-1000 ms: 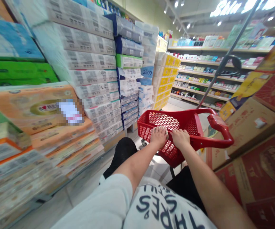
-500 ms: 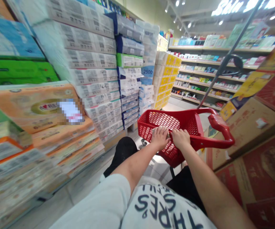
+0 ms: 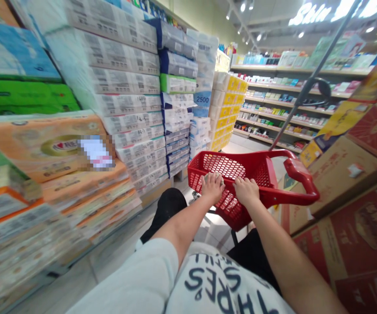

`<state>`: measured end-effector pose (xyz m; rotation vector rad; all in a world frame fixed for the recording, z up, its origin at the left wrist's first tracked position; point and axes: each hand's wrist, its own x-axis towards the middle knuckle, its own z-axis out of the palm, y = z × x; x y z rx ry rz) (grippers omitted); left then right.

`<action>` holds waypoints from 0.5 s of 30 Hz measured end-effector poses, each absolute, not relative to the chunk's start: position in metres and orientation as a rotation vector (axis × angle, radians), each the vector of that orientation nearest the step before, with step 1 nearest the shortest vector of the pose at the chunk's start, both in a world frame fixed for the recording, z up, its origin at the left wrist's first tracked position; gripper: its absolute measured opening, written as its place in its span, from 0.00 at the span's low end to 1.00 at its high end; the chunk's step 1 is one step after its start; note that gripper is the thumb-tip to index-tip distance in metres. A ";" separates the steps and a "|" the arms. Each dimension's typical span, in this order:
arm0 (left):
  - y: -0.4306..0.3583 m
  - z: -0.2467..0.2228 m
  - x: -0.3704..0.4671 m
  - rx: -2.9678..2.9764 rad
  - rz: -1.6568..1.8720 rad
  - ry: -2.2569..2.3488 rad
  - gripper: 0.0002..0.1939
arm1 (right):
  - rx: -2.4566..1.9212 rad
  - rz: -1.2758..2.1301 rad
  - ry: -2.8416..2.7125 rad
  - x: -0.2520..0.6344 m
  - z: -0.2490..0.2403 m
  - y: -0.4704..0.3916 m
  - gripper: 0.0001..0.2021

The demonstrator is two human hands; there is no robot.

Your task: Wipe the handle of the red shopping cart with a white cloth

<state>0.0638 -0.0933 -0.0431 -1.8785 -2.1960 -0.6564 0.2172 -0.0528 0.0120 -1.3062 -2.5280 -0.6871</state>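
Note:
A red plastic shopping cart (image 3: pixel 273 174) stands sideways in front of me, its handle at the right and its mesh basket at the left. My left hand (image 3: pixel 213 187) rests on the near rim of the basket, its fingers curled over the edge. Close beside it on the right, my right hand (image 3: pixel 246 190) grips the same rim. The fingertips of both hands reach over to the inner side. Through the mesh no goods can be made out in the basket.
Stacked packs of wrapped paper goods (image 3: pixel 126 78) line the left side, with orange tissue packs (image 3: pixel 57 170) nearer. Cardboard boxes (image 3: pixel 338 174) are piled at the right. A slanted metal pole (image 3: pixel 293 113) rises behind the cart, before stocked shelves (image 3: pixel 283 93).
My left hand has slid a little to the left along the rim, widening the gap between my hands. The cart and view have shifted very slightly.

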 end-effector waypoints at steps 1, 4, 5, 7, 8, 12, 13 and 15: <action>-0.094 -0.043 0.065 -1.894 -0.659 -2.178 0.29 | -1.302 -0.687 -2.529 0.217 0.012 -0.053 0.17; -0.095 -0.040 0.065 -1.981 -0.666 -2.089 0.29 | -1.302 -0.688 -2.528 0.217 0.012 -0.053 0.16; -0.095 -0.040 0.064 -1.985 -0.672 -2.090 0.27 | -1.307 -0.687 -2.529 0.217 0.012 -0.053 0.16; -0.095 -0.038 0.061 -1.932 -0.684 -2.156 0.25 | -1.317 -0.684 -2.535 0.217 0.012 -0.054 0.15; -0.095 -0.038 0.060 -1.896 -0.686 -2.196 0.25 | -1.320 -0.681 -2.540 0.217 0.012 -0.054 0.15; -0.094 -0.039 0.063 -1.938 -0.661 -2.158 0.29 | -1.321 -0.672 -2.537 0.217 0.012 -0.054 0.16; -0.094 -0.040 0.065 -1.972 -0.655 -2.123 0.29 | -1.319 -0.671 -2.536 0.217 0.012 -0.054 0.16; -0.094 -0.040 0.066 -2.003 -0.648 -2.100 0.28 | -1.310 -0.671 -2.538 0.217 0.013 -0.054 0.16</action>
